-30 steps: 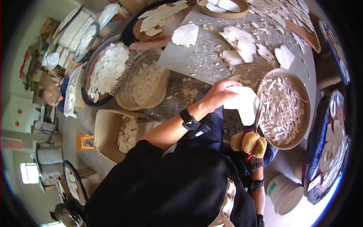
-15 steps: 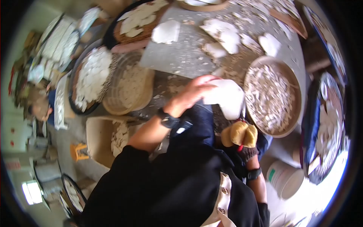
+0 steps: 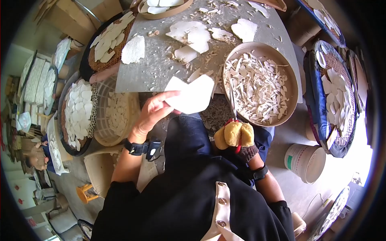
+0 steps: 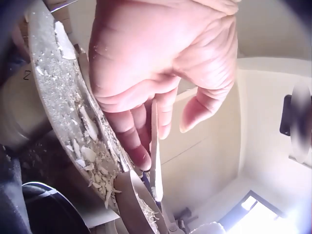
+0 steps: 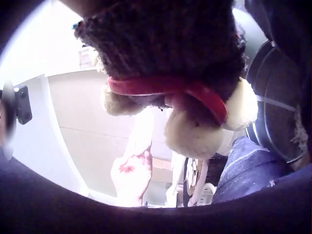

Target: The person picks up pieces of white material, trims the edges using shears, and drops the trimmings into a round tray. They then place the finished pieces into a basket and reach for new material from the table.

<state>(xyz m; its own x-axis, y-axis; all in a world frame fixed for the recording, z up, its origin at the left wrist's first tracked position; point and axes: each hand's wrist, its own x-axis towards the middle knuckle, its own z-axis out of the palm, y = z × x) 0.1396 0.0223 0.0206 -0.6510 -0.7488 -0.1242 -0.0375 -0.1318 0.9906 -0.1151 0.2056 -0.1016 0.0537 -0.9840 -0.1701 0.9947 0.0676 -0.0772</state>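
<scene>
In the head view my bare left hand (image 3: 155, 110) pinches a flat white piece (image 3: 193, 96) with a notched upper edge, near the table's front edge. The left wrist view has this piece (image 4: 155, 151) edge-on between thumb and fingers. My right hand (image 3: 235, 138) wears a dark knit glove with thick yellow pads on the fingers and grips red-handled scissors. The scissor blades (image 3: 232, 98) point away from me, beside the left rim of a round tray (image 3: 295, 80) of white clippings. A gap separates blades and piece. In the right wrist view the red handle (image 5: 165, 87) loops across the glove.
The grey table (image 3: 155, 48) carries several white pieces and scattered scraps. A pale plastic basket (image 3: 108, 136) of pieces stands left, beside a round tray (image 3: 76, 116) of white slices. On the right are a white bucket (image 3: 305, 162) and another loaded tray (image 3: 335, 100).
The head view has turned and shifted. The left hand has drawn the white piece leftward, away from the scissors, and its notch now faces up. The right hand keeps its grip on the scissors.
</scene>
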